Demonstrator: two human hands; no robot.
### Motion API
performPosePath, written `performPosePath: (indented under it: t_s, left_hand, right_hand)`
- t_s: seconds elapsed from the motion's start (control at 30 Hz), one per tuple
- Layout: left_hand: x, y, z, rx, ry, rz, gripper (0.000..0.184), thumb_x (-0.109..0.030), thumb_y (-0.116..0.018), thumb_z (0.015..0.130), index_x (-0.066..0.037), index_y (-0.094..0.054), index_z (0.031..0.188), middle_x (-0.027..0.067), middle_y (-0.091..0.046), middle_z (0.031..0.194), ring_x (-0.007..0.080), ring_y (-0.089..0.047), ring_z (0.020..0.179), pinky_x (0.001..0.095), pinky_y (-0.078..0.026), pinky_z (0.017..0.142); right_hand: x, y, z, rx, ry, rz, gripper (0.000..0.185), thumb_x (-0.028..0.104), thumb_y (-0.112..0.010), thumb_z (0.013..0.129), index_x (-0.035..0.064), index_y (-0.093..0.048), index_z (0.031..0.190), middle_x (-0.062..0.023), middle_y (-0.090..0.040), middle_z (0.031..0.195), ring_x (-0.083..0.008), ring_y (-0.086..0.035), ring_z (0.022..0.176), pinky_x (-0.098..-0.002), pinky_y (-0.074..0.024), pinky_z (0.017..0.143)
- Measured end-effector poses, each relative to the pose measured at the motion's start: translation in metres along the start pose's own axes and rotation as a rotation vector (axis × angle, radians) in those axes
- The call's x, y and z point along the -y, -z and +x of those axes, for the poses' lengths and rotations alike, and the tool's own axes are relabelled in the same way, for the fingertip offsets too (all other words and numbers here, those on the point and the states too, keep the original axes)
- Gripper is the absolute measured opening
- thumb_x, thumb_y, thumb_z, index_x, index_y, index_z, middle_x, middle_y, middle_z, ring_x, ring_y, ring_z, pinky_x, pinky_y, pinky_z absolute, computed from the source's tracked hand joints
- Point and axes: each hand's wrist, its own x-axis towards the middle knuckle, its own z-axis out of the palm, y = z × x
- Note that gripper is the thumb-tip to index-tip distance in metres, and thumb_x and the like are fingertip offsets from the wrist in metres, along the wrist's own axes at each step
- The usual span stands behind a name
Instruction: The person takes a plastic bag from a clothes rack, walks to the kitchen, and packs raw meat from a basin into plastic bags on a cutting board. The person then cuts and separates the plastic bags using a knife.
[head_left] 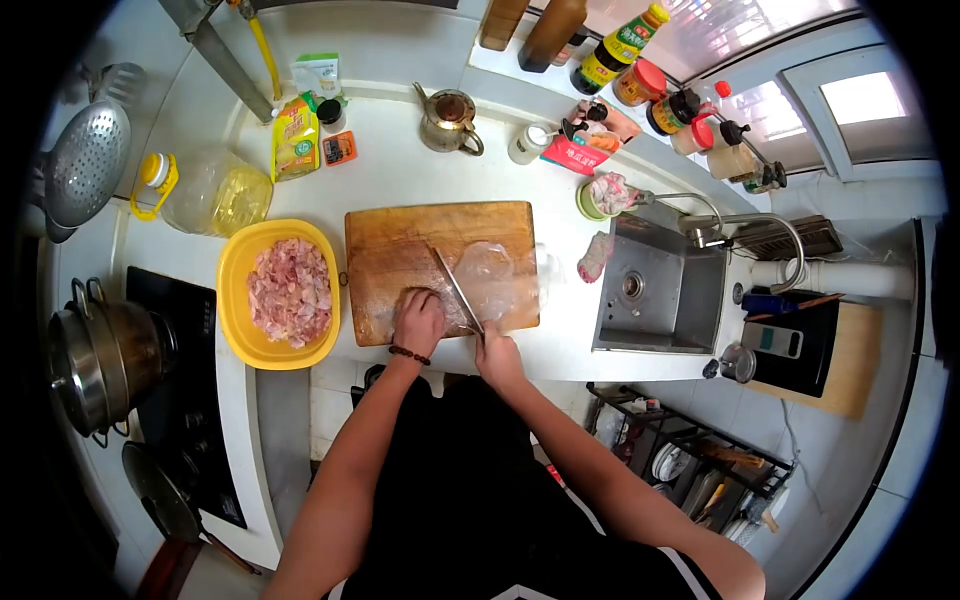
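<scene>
Two bare hands are working over one rectangular brown wooden cutting board (390, 245) in the head view. The board is lying on the white countertop (400, 125), between the basin and the sink.

Right hand (499, 357): you are closing it around the handle of one long, narrow-looking metal knife (457, 287). The blade is slanting up and leftward over the board, its far end pointing away from you.

Left hand (420, 320): you are curling its fingers down onto the board's near part, left of the knife; whether they are gripping anything is hidden, so you cannot tell. One dark-red beaded bracelet (410, 355) is circling this wrist.

One glossy, translucent patch (487, 268) is showing on the board's right part, beside the blade; you cannot tell what it is.

One yellow plastic basin (232, 290) is standing left of the board, holding many pale-pink raw meat pieces (290, 292).

One large clear plastic oil bottle (225, 195), yellow liquid inside, is standing beyond the basin. One metal teapot (449, 122) is standing beyond the board.

One pink-and-white cloth-like item (595, 257) is lying just left of the rectangular stainless-steel sink (655, 325); one green-rimmed bowl (588, 207) is standing near the sink's far-left corner.
</scene>
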Motion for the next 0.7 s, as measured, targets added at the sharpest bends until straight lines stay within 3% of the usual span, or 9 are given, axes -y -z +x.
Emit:
performPosePath:
  t_s: [0.27,0.47,0.7]
  left_hand:
    - [0.01,0.005,0.001,0.013,0.02,-0.103,0.018,-0.008,-0.071,0.081,-0.003,-0.068,0.098,0.0147,-0.066,0.11,0.0373,-0.059,0.11,0.0442,-0.049,0.096]
    - [-0.006,0.025,0.005,0.071,-0.023,-0.132,0.025,-0.013,-0.079,0.078,-0.004,-0.068,0.098,0.011,-0.064,0.117,0.036,-0.057,0.113,0.0452,-0.048,0.098]
    - [-0.001,0.015,0.006,0.079,-0.027,-0.045,0.021,-0.013,-0.078,0.079,-0.007,-0.069,0.096,0.0086,-0.064,0.115,0.0335,-0.056,0.114,0.0453,-0.045,0.098]
  right_hand:
    - [-0.01,0.006,0.007,-0.028,-0.036,0.095,0.025,0.012,-0.065,0.097,-0.003,-0.059,0.116,-0.0297,-0.064,0.075,-0.0502,-0.066,0.076,-0.0533,-0.0505,0.064]
    - [0.036,0.045,-0.006,-0.014,-0.234,0.234,0.026,0.014,-0.061,0.099,-0.0004,-0.058,0.12,-0.0329,-0.066,0.08,-0.0533,-0.066,0.082,-0.0574,-0.0517,0.069]
    - [0.059,0.029,-0.023,-0.078,-0.181,0.229,0.023,0.011,-0.059,0.1,0.0029,-0.055,0.12,-0.0308,-0.066,0.077,-0.0531,-0.066,0.077,-0.06,-0.0518,0.067]
